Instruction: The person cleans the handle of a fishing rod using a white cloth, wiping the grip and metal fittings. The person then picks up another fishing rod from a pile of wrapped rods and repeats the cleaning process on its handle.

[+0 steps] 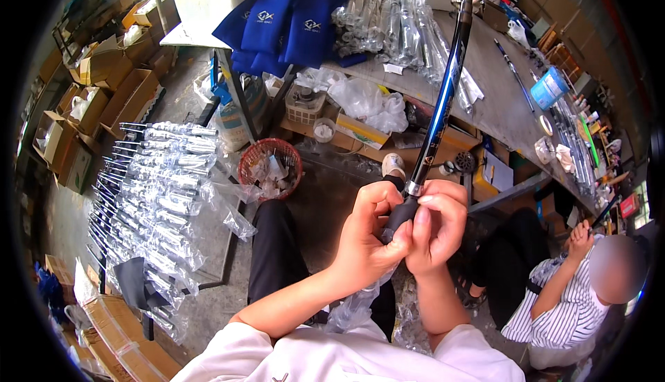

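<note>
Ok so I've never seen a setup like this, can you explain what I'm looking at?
Sure. There's no machine here: just a person's bare hands, seen by a wide camera on that person's head looking down, so straight edges bend. The left hand and right hand hold a blue-black rod near its dark grip. On the table ahead are blue bags, plastic-wrapped bundles and a blue bucket. A red basket sits on the floor. At right is another person in stripes.
</note>
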Motion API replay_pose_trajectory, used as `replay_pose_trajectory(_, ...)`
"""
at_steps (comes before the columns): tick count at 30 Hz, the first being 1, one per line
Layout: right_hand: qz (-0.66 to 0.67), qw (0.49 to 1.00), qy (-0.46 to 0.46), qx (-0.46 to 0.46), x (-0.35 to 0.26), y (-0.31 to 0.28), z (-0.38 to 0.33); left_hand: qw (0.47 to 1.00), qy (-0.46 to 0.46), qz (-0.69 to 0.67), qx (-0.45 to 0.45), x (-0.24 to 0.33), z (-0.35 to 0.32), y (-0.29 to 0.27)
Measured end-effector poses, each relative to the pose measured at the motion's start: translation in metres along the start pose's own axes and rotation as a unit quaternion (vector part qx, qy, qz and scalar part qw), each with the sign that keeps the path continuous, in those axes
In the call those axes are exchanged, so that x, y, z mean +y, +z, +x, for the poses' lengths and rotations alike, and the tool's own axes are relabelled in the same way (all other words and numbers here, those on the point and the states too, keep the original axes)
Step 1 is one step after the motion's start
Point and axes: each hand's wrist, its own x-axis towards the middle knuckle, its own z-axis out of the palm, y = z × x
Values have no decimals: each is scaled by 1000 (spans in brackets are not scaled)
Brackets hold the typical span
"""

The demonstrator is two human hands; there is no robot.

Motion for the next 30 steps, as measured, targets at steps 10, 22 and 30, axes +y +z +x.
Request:
replay_pose_trajectory(10,-185,953,-170,-169,-5,-23,26,994,66,58,70,-8,-4,2)
replay_pose_trajectory(22,-192,964,-170,-74,-15,-9,8,999,-20,-25,14,14,-7,-3)
replay_pose_trajectory(30,-210,956,-191,-78,-19,-11,-3,994,-85,-75,-1,14,-8,-8)
